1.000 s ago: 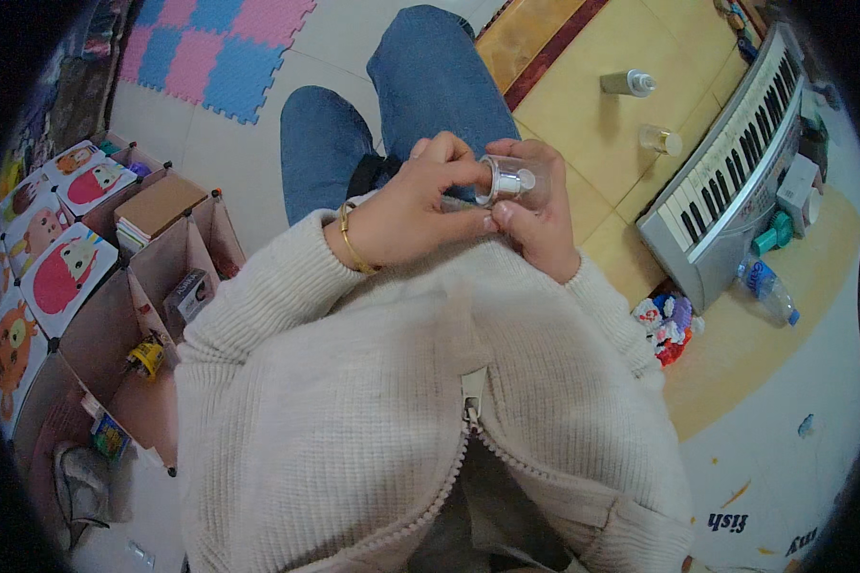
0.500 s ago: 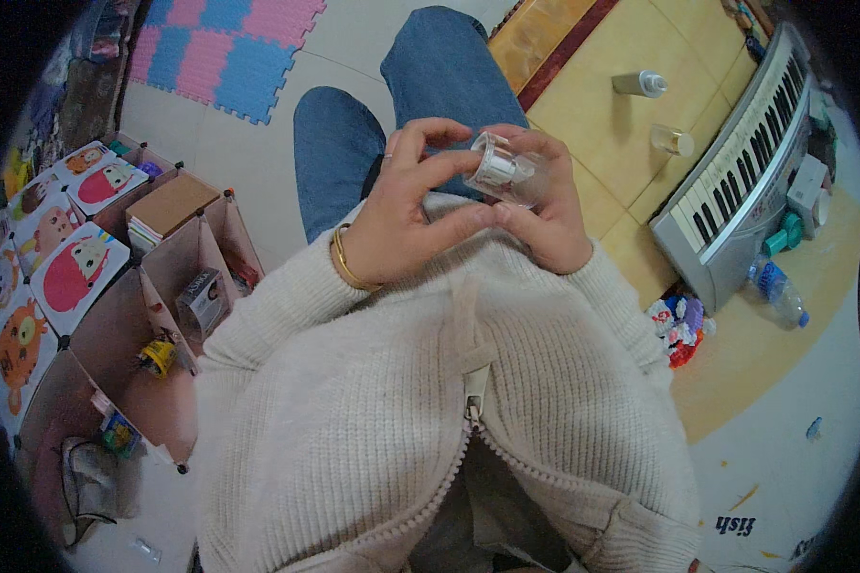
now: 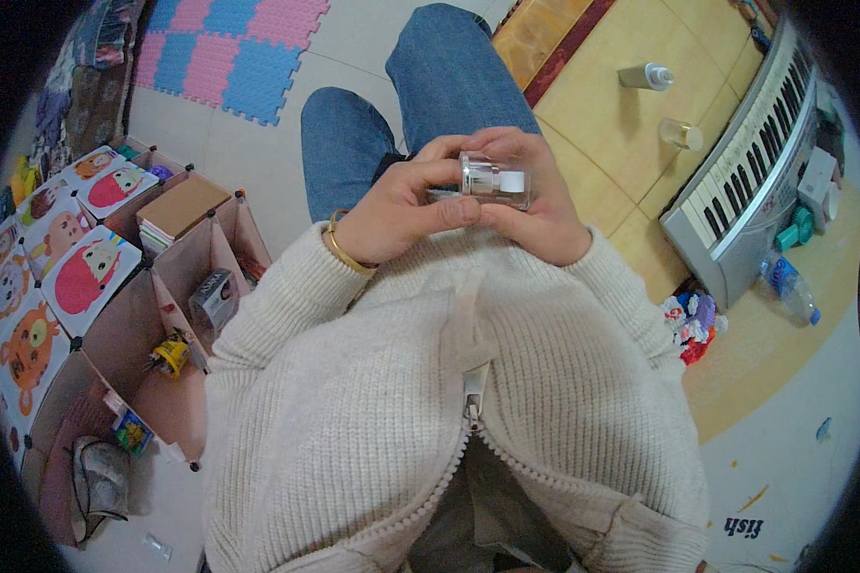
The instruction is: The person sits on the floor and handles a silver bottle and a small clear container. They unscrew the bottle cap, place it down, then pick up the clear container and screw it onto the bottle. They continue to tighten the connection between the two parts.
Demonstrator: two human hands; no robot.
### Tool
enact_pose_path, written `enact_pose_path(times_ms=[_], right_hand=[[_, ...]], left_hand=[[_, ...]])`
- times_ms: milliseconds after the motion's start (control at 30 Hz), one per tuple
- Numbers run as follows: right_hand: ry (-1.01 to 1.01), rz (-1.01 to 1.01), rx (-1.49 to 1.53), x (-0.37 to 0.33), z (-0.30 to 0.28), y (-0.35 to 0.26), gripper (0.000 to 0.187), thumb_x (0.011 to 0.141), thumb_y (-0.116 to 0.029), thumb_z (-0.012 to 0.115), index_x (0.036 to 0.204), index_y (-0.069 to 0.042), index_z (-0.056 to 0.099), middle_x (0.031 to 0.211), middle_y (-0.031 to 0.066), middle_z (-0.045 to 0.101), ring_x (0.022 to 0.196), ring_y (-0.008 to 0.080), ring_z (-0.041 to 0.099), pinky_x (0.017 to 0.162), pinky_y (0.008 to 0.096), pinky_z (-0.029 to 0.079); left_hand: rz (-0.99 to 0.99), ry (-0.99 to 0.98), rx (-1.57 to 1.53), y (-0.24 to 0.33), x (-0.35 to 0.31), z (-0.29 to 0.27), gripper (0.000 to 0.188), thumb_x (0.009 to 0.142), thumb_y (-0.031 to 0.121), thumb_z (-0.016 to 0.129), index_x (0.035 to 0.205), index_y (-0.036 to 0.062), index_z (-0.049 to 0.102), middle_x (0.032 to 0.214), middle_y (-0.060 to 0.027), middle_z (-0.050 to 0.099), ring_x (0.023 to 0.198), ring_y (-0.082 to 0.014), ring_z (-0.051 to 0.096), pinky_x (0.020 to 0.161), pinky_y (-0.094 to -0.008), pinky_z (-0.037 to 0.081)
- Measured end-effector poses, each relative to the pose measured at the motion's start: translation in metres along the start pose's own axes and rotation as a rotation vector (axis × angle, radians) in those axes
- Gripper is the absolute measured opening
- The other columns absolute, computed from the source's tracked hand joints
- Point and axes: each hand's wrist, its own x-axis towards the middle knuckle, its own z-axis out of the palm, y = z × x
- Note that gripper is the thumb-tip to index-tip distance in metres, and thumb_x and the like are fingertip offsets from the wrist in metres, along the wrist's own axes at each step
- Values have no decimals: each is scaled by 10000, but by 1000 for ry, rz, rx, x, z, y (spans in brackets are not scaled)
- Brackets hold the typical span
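Note:
Above my lap, a small clear bottle with a silver collar and a white part inside [image 3: 492, 180] lies sideways between my two hands. My left hand [image 3: 398, 210], with a gold bangle at the wrist, holds the collar end with curled fingers and thumb. My right hand [image 3: 550, 203] wraps around the other end, its thumb underneath and its fingers along the far side. On the yellow tabletop to the right stand a silver-white bottle [image 3: 646, 76] and a clear cap with a gold-toned end [image 3: 680, 134], both apart from my hands.
An electronic keyboard [image 3: 745, 158] crosses the right side, with a plastic water bottle [image 3: 788, 286] beside it. Crocheted flowers [image 3: 693, 325] lie near my right sleeve. A cube shelf with cartoon panels [image 3: 91, 272] is at the left. A foam mat [image 3: 229, 53] covers floor at the far left.
The clear bottle has turned from a tilt to nearly level. My left fingers have closed in around its collar end, and my right fingers have shifted along it.

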Motion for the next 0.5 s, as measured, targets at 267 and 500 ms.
enact_pose_path(times_ms=[267,500], right_hand=[[88,268,240,-5,4,-2,428,917,-285,492,1244,-65,326,1218,92,433,1105,165,452,931,313,389],[170,127,46,-8,12,19,504,947,-421,392,1249,-25,315,1203,112,443,1093,177,449,944,318,370]], left_hand=[[125,-21,326,-3,-5,-2,302,824,293,654,1017,61,640,1358,-135,306,1234,-288,325,1023,-411,287],[53,-88,311,-7,-10,-3,436,857,344,594,1205,86,542,1425,-151,206,1289,-321,255,1048,-439,250]])
